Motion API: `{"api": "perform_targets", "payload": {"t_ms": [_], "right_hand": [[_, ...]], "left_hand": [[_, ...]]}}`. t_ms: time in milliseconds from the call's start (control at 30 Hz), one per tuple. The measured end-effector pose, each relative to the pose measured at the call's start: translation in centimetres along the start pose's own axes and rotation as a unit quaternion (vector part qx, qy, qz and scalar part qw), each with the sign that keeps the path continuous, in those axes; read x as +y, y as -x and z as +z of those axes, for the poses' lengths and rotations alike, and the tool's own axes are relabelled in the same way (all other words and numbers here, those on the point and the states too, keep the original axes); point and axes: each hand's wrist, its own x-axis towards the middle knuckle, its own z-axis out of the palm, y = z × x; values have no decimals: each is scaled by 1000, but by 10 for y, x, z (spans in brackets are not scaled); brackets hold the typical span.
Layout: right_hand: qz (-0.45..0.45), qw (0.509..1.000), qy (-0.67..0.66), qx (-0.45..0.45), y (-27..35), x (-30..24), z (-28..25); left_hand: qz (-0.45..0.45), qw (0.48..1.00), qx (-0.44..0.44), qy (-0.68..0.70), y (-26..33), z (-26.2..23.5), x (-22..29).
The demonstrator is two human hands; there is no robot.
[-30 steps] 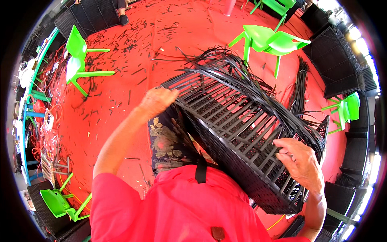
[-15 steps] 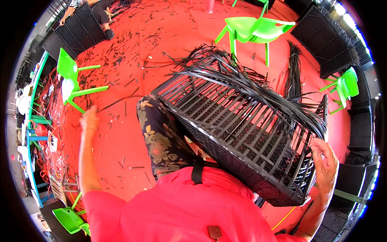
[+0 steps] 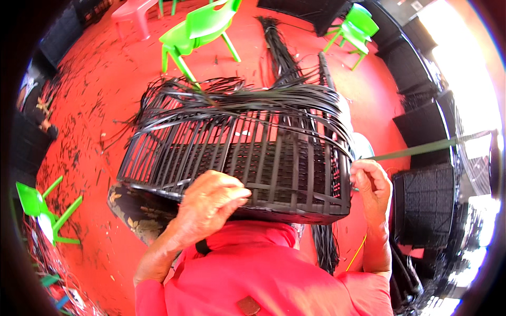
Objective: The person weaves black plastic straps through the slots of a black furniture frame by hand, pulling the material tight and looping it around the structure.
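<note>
A black woven basket-like piece [image 3: 274,197] lies across my lap, with an open lattice of flat strips along its upper side. Loose black strips [image 3: 237,102] are heaped over its far edge and curve down to the right corner. There my right hand [image 3: 375,187] is closed, thumb and fingers pinching at a strip end. My left hand [image 3: 211,203] is over the near edge, left of the middle, its fingers drawn together; whatever is between them is too small to make out.
Green plastic chairs [image 3: 197,31] stand beyond the work and at far right [image 3: 358,30] and left [image 3: 39,205]. A pink stool [image 3: 138,13] is at the back. Black woven panels [image 3: 424,205] line the right. Strip scraps litter the red floor [image 3: 89,137]; a strip bundle [image 3: 279,47] lies behind.
My left hand has come from far out on the left to above the near edge of the woven piece. My right hand stays at its right corner. The whole view has turned to the right.
</note>
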Motion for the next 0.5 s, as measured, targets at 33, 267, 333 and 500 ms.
{"api": "perform_targets", "payload": {"t_ms": [33, 267, 333, 500], "right_hand": [[-8, 999, -26, 32, 9, 0, 1], [75, 991, -109, -6, 46, 16, -3], [52, 994, -100, 11, 47, 17, -5], [-132, 988, 72, 46, 39, -10, 0]], "left_hand": [[14, 999, -19, 26, -12, 8, 8], [57, 996, -72, -4, -41, 46, 13], [18, 997, -78, -3, -47, 46, 18], [9, 995, -95, -23, -43, 45, 13]]}}
